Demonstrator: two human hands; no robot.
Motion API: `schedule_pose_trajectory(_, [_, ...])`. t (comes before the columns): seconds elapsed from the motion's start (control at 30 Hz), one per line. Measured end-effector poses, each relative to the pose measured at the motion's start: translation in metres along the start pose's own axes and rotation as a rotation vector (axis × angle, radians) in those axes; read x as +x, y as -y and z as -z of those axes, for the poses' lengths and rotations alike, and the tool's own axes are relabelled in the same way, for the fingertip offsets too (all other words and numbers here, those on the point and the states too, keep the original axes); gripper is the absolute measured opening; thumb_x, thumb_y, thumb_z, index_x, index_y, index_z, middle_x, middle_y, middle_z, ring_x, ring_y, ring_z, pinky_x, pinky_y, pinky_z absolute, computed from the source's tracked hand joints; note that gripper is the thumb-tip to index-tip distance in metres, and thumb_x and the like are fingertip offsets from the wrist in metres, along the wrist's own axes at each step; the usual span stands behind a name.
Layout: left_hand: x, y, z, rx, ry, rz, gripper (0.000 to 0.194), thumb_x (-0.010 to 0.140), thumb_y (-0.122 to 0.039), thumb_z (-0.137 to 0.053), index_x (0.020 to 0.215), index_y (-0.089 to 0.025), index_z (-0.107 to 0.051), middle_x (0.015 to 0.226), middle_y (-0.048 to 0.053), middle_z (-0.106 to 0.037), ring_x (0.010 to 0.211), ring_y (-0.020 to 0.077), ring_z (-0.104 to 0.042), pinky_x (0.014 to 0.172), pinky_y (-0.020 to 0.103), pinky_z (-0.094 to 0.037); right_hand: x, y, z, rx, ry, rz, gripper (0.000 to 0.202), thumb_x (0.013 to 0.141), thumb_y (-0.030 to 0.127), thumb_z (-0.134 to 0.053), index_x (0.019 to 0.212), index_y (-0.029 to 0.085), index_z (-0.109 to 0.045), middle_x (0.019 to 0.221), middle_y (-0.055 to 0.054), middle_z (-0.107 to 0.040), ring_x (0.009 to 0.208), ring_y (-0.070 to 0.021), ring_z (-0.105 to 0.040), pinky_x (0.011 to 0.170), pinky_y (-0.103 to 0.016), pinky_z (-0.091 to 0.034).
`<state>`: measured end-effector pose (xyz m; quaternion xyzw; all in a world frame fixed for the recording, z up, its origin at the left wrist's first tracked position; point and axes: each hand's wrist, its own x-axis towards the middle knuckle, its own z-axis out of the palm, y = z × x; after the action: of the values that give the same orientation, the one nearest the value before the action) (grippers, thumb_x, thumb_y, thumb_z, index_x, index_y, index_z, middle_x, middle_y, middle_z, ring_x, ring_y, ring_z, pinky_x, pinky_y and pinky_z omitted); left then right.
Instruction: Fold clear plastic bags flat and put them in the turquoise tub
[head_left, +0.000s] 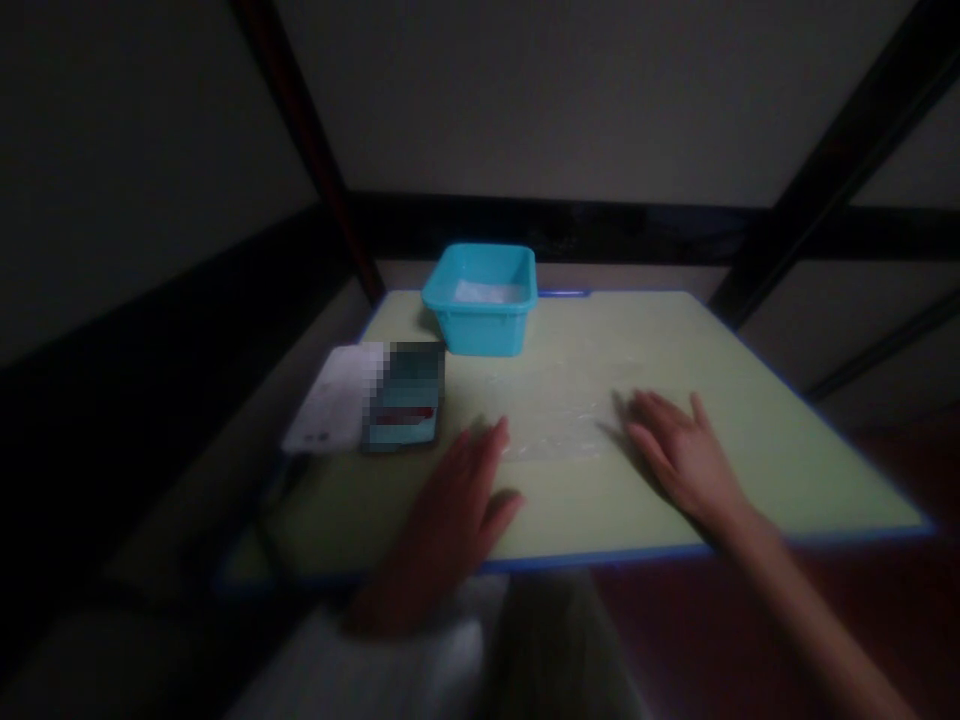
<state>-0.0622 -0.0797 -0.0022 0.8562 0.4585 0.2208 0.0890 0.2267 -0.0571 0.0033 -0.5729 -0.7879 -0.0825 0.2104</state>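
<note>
A: What are the fingers [489, 460] holding?
B: Nothing. The left hand [459, 505], nearer than the turquoise basket [484, 333], and the right hand [688, 455], nearer and to the basket's right, both have slack, parted fingers.
A: The clear plastic [551, 435]?
B: Flat on the counter [697, 350], before the basket and slightly right.
A: Left of the basket?
B: A pixelated object [405, 428] and a white one [334, 400], both nearer.

Pixelation is masking the face of a flat dark-edged object [403, 435], a red band [405, 415] included, small dark marks [323, 436] are showing on the white sheet [337, 395], too blurred for reading, no legible lettering or number is appearing.
</note>
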Motion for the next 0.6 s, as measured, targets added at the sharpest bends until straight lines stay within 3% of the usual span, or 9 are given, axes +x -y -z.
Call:
schedule_pose_trajectory(0.4, [-0.0022,-0.0044,0.0062,-0.027,-0.006,-0.053,0.06,0.089,-0.026,-0.049,0.14,-0.017,-0.021,0.127,0.01,-0.057,0.128,0.0256,-0.043,0.111,0.05,-0.028,0.0009,0.0008,-0.0009,-0.045,0.043,-0.033,0.052,0.097,0.045,-0.024,0.131,0.011,-0.046,0.126,-0.017,-0.058,0.124,-0.029,-0.047,0.109,-0.057,-0.017])
schedule_pose_trajectory(0.6, [-0.0043,-0.006,0.0082,-0.062,0.025,-0.081,0.058,0.089,-0.027,-0.049,0.14,-0.019,-0.024,0.123,0.008,-0.06,0.128,0.0255,-0.043,0.111,0.05,-0.028,0.0045,-0.0006,-0.0002,-0.029,0.05,-0.028,0.051,0.096,0.045,-0.025,0.134,0.015,-0.043,0.128,-0.015,-0.057,0.124,-0.0291,-0.047,0.108,-0.059,-0.017])
